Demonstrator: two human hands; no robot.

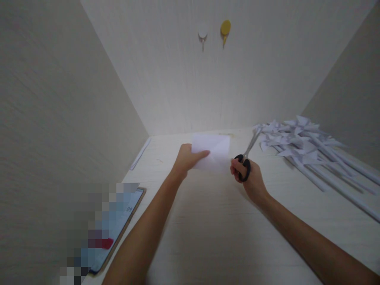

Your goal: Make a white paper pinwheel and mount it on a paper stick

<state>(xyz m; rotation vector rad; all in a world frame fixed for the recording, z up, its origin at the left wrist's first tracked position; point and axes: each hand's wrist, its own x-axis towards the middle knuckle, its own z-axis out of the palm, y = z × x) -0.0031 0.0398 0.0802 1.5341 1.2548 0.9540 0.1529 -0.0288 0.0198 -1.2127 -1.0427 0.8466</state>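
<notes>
Your left hand (185,160) pinches the paper (214,154) by its left edge, thumb lying across the front and the other fingers hidden behind, so the sheet stands lifted above the desk (213,229) near its far edge, about midway between the side walls. Faint creases cross the sheet diagonally.

Your right hand (247,178) is closed through the black loops of the scissors (247,156), fingers clamped on the handles. The blades run up and away from that hand, toward the far right; their long axis leans away from the paper rather than into it. The tips reach almost to the heap of paper pinwheels (299,148) at the desk's far right side. You cannot tell from here whether the blades are parted or closed; they read as one thin line.

What matters: the paper's right edge lies just left of the scissor handles, nearly touching your right knuckles, while the blade tips sit further right and beyond. So the right hand is the nearer one to the free edge, and the blades would have to swing left to meet it.

A phone (118,229) lies by the desk's left edge, well apart from both hands.
</notes>
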